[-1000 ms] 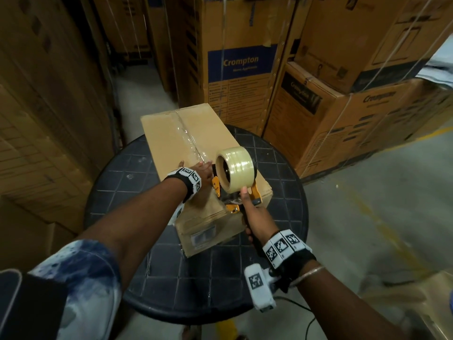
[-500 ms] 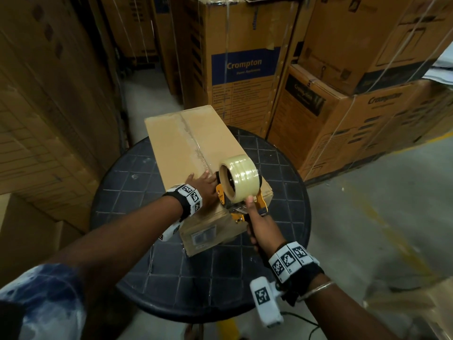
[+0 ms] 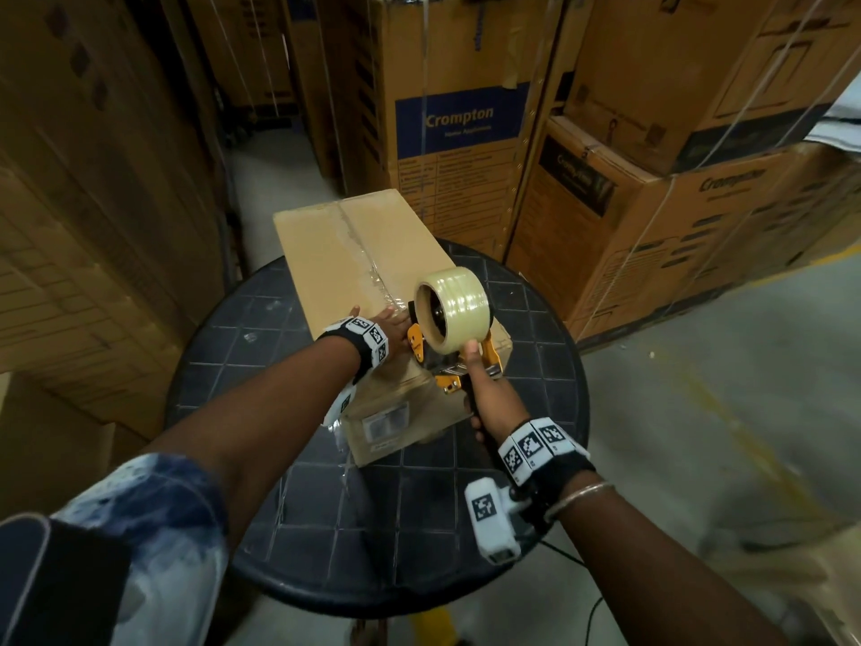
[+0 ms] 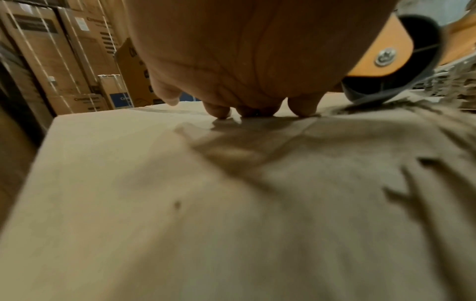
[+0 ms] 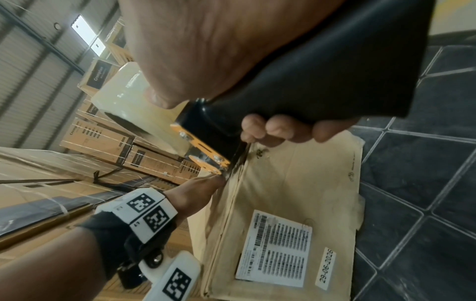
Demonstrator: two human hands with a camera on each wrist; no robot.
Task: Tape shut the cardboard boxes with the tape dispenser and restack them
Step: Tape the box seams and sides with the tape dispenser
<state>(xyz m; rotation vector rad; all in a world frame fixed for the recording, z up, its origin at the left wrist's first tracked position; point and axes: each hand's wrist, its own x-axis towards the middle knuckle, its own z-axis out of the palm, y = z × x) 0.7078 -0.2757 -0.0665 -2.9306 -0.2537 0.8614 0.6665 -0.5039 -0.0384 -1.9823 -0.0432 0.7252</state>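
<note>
Right hand [image 3: 484,398]: fingers wrapped tight round the black handle of the tape dispenser [image 3: 447,338], thumb up against the roll; the right wrist view shows the curled fingertips under the handle.
Left hand [image 3: 389,326]: flat, fingers straight, pressing down on top of the box [image 3: 354,254] just left of the dispenser; grips nothing. The left wrist view shows the fingertips on the cardboard.
Box position: lies on the round dark tiled worktop [image 3: 261,328], long axis running away from the person toward the stacked cartons [image 3: 461,132].
Seam: centre seam runs along that long axis; a clear strip of tape shows on it from the far end up to the dispenser.
Dispenser position: sits at the near end of the box top, on the seam, roll uppermost, handle pointing back at the person.
Key relation: the untaped stretch is the short near end and the near face below it, so the pull looks to run toward the person and down over the near edge. Right hand is nearer that edge; left hand holds the flaps down beside the seam.
Step, as judged: finishing the top strip.
Writing: "Crompton" in yellow on a blue panel on the tall carton behind, and again on cartons to the right.
Label [image 5: 275,248]: white printed sticker on the near face, text too small to read; beside it a date tag [image 5: 326,268] reading "29-06-2026".
</note>
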